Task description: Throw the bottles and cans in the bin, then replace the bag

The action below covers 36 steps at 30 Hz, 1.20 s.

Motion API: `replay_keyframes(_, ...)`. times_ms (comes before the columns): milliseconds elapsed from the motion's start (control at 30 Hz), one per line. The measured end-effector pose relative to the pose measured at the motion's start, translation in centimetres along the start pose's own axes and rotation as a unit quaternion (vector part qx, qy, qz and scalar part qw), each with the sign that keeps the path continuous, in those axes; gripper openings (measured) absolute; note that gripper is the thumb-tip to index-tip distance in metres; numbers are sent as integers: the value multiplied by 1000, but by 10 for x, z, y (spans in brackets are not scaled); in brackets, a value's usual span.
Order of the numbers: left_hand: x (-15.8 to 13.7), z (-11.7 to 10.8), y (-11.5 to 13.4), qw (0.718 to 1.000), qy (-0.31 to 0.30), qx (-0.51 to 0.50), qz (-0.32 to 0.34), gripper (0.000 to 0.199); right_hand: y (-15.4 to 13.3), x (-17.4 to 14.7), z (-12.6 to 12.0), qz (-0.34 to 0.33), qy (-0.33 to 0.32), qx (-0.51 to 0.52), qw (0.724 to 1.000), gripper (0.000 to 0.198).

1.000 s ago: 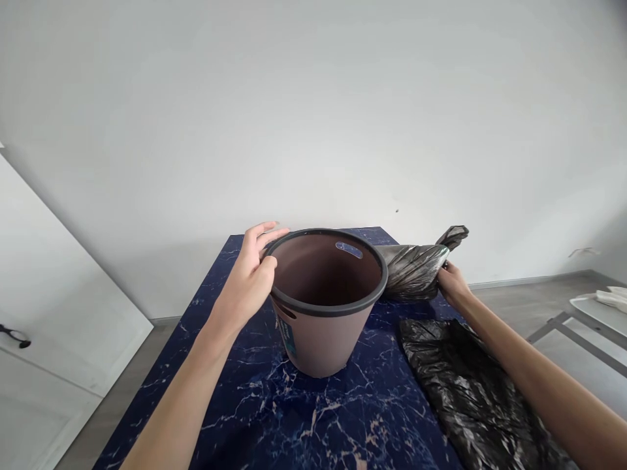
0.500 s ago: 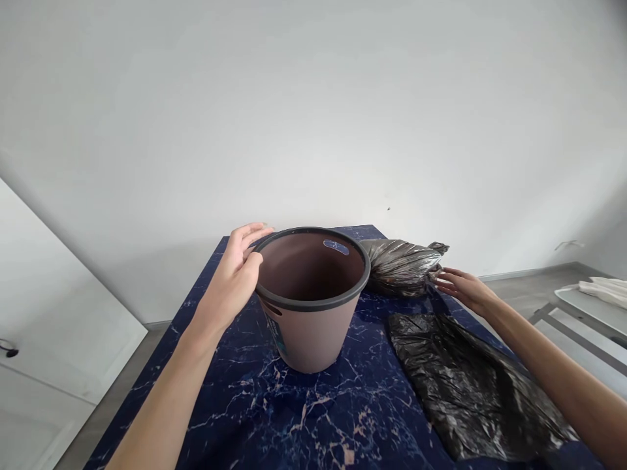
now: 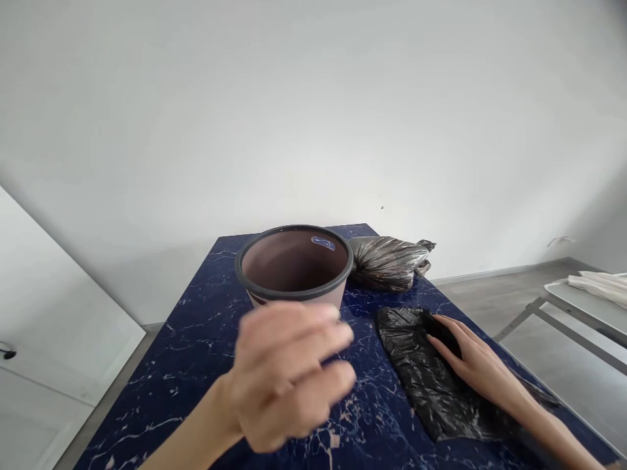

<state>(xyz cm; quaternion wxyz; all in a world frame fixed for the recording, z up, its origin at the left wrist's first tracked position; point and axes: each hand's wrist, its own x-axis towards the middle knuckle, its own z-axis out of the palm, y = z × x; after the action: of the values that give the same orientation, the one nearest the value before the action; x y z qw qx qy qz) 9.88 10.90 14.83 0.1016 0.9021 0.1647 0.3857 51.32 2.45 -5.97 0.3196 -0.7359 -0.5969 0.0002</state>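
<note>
A brown trash bin with a dark grey rim stands upright on the blue marble-patterned table. My left hand is in the air in front of it, blurred by motion. Its fingers are half bent and apart, with nothing seen in them, and they cover the bin's lower front. To the right, a flat black garbage bag lies on the table. My right hand grasps its far right edge, thumb on the near side and fingers on the far side. The wrist covers part of the bag.
Behind the flat bag, a filled, tied garbage bag rests against the bin's right side. The table reaches back to a white wall. On the right stands a grey rack with white cloth on it. A white cabinet is on the left.
My left hand has let go of the bin's rim and moved right and nearer. My right hand has left the tied bag and come down onto the flat bag, whose near end has shifted.
</note>
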Motion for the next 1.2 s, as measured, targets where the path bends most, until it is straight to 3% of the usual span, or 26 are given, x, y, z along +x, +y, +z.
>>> replay_keyframes(33, -9, 11, 0, 991, 2, 12, 132, 19, -1, -3, 4, -8, 7, -9, 1000, 57)
replay_keyframes(67, -18, 23, -2, 977, -11, 33, 211, 22, -3, -5, 8, -13, 16, -17, 1000, 55)
replay_keyframes(133, -32, 44, -7, 969, -20, 49, 242, 25, -9, -6, 14, -25, 34, -25, 999, 52)
replay_keyframes(267, -56, 74, -24, 990, -38, 6, 135, 25, -29, -5, 23, -61, 42, -16, 997, 45)
replay_keyframes(433, -76, 83, -43, 998, -32, -1, 49, 23, -61, -5, 33, -113, 21, 11, 993, 37)
replay_keyframes(800, -86, 84, -52, 998, -49, 15, 27, 22, -103, -1, 36, -156, 1, 86, 984, 4)
replay_keyframes(1067, -88, 86, -53, 998, -58, -14, 23, 23, -108, -7, 26, -180, 85, 37, 979, 12)
replay_keyframes(1200, -87, 81, -54, 998, -65, -22, 10, 25, -110, -6, 22, -226, 104, 39, 968, 11)
